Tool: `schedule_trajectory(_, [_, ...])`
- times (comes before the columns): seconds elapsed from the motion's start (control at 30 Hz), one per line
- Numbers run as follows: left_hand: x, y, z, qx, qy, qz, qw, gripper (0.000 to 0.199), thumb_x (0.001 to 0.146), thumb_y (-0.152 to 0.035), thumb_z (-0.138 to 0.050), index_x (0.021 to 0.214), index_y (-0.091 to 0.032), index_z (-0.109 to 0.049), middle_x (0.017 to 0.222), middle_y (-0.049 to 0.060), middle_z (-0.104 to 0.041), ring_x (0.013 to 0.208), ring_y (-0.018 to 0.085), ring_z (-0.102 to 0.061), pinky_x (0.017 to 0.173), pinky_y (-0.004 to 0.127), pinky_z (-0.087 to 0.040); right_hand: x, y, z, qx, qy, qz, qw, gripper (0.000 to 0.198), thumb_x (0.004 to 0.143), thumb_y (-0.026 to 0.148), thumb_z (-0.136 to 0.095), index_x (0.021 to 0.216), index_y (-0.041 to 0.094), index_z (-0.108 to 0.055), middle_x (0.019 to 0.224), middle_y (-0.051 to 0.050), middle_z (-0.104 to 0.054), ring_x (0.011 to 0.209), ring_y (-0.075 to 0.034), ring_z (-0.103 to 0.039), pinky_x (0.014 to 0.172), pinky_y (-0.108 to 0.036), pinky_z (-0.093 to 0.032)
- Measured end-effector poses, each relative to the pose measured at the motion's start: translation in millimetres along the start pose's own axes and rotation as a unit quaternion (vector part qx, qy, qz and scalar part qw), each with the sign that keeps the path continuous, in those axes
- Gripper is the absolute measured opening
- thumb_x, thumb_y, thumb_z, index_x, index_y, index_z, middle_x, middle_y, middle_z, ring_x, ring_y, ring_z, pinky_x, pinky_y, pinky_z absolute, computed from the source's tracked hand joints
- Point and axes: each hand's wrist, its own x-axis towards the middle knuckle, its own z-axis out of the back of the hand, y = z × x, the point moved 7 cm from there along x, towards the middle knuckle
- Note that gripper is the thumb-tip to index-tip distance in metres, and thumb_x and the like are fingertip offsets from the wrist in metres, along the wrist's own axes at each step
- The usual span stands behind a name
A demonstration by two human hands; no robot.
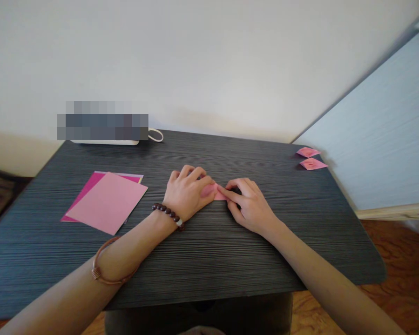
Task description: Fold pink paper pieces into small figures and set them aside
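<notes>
A small folded piece of pink paper (220, 193) lies on the dark tabletop, partly hidden by my fingers. My left hand (186, 190) covers its left part, with thumb and fingers curved around it and pressing it against the table. From the other side, my right hand (246, 203) has its fingertips closed on the paper's right end. A beaded bracelet circles my left wrist, and a brown bangle sits further up that forearm.
Square sheets of light pink paper (110, 202) and magenta paper (87, 197) overlap at the left. Two folded pink paper pieces (312, 164) rest near the right edge. A blurred-out object with a white base (104, 142) and a white cord loop (156, 135) stands at the back left, by the wall.
</notes>
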Motion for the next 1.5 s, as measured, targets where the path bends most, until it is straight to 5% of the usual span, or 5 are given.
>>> schedule_trajectory(0.5, [0,-3,-2,-0.009,0.010,-0.020,1.000,0.019,0.085,-0.035,-0.052,0.098,-0.032,-0.065,0.104,0.003,-0.060,0.100,0.026,-0.046,0.075,0.040,-0.035,-11,0,7,0.001,-0.036,-0.019,0.999,0.026,0.084,0.015,-0.046,0.098,0.016,-0.067,0.098,-0.008,-0.058,0.092,-0.020,-0.051,0.083,-0.036,-0.046])
schedule_trajectory(0.73, [-1,-3,-1,-0.017,0.011,-0.012,1.000,0.021,0.086,-0.040,-0.050,0.095,-0.033,-0.068,0.102,0.003,-0.059,0.099,0.025,-0.046,0.074,0.040,-0.035,-1,2,3,-0.030,-0.029,-0.013,0.999,0.033,0.085,0.021,-0.047,0.114,0.020,-0.062,0.103,-0.008,-0.056,0.092,-0.021,-0.050,0.081,-0.038,-0.045])
schedule_trajectory(1.17, [-2,2,-1,-0.011,0.008,0.014,1.000,0.023,0.083,-0.039,-0.054,0.102,-0.035,-0.067,0.103,0.003,-0.060,0.100,0.026,-0.047,0.076,0.040,-0.037,-10,1,5,-0.032,-0.040,-0.007,0.999,0.028,0.084,0.018,-0.047,0.102,0.019,-0.067,0.095,-0.007,-0.058,0.086,-0.019,-0.050,0.076,-0.035,-0.044])
schedule_trajectory(1.5, [-2,2,-1,-0.014,0.006,0.024,1.000,0.027,0.082,-0.040,-0.055,0.104,-0.028,-0.063,0.107,0.005,-0.061,0.103,0.026,-0.047,0.078,0.040,-0.039,7,3,0,-0.033,0.004,-0.036,0.999,0.033,0.082,0.030,-0.049,0.112,0.021,-0.061,0.104,-0.008,-0.053,0.092,-0.023,-0.047,0.081,-0.039,-0.039])
